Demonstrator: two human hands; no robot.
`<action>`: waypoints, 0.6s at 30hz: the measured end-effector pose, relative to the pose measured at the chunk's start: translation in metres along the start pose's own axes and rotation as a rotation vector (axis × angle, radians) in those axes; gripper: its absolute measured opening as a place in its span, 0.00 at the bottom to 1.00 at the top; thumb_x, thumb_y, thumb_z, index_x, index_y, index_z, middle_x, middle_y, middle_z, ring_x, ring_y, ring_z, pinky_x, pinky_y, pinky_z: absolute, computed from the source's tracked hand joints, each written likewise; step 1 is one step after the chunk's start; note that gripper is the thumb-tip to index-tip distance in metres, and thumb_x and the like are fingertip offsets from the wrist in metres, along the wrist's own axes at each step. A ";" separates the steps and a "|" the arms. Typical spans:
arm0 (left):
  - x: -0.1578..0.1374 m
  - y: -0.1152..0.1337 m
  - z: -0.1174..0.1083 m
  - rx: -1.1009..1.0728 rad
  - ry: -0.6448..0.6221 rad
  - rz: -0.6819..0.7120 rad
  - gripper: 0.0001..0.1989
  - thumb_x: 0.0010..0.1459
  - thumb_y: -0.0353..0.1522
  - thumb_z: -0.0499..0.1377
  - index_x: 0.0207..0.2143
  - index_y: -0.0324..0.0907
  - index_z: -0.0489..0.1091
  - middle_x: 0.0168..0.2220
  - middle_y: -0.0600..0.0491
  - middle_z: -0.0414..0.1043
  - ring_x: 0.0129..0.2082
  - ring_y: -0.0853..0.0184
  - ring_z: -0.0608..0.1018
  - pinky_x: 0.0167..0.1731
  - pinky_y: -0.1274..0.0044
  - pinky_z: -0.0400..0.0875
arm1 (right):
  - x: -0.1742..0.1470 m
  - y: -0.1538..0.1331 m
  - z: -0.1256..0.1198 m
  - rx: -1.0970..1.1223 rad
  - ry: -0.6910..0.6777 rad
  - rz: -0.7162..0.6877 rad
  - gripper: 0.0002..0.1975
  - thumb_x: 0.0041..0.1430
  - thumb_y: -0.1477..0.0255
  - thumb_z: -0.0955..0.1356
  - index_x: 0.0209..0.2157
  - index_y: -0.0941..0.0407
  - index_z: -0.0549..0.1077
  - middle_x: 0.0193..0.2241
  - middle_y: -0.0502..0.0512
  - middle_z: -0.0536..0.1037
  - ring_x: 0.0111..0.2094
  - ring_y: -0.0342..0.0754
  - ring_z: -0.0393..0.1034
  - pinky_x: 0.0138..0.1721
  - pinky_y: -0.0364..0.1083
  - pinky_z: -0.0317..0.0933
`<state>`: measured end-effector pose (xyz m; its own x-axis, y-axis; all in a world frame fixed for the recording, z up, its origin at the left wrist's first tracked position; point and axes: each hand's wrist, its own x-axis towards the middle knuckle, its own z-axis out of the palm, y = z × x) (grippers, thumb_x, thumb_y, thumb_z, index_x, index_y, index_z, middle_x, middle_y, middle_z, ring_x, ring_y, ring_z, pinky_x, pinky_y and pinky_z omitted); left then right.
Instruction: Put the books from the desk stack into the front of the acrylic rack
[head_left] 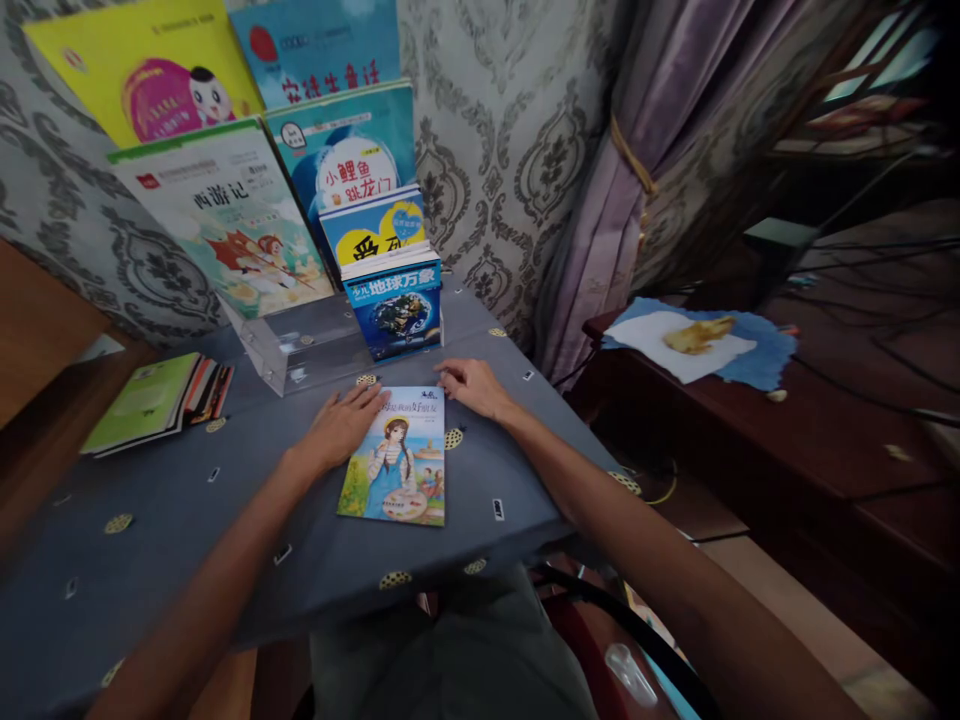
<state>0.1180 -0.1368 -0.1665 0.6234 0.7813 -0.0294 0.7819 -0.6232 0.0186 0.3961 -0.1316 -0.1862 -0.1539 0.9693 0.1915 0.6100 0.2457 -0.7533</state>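
Note:
A children's book (405, 460) with a girl in a blue dress on its cover lies flat on the cloth-covered table (292, 560). My left hand (343, 425) rests over its upper left corner, fingers stretched out and hiding part of the title. Just off the book's upper right corner, my right hand (474, 387) lies on the cloth with loosely bent fingers and nothing visible in them. Beyond the hands stands a clear acrylic book rack (274, 355). It holds a blue book with a globe (397, 310), a pale illustrated book (232, 220) and several others.
A stack of books (146, 400) with a green cover lies at the table's left. Patterned wallpaper (502, 130) and a tied purple curtain (637, 170) are behind. To the right, a dark red wooden surface (847, 400) bears a blue cloth (772, 350) and cables.

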 end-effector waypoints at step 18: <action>0.005 0.136 -0.025 0.135 0.042 -0.239 0.19 0.65 0.41 0.54 0.48 0.34 0.70 0.44 0.35 0.73 0.47 0.48 0.74 0.40 0.63 0.73 | 0.001 -0.003 0.000 0.344 -0.100 0.110 0.11 0.64 0.78 0.64 0.43 0.60 0.76 0.21 0.49 0.78 0.14 0.36 0.65 0.15 0.34 0.60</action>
<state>0.2274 -0.2166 -0.1387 0.4233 0.9056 0.0249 0.9009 -0.4179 -0.1175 0.3939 -0.1319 -0.1836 -0.1879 0.9810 0.0482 0.3326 0.1097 -0.9367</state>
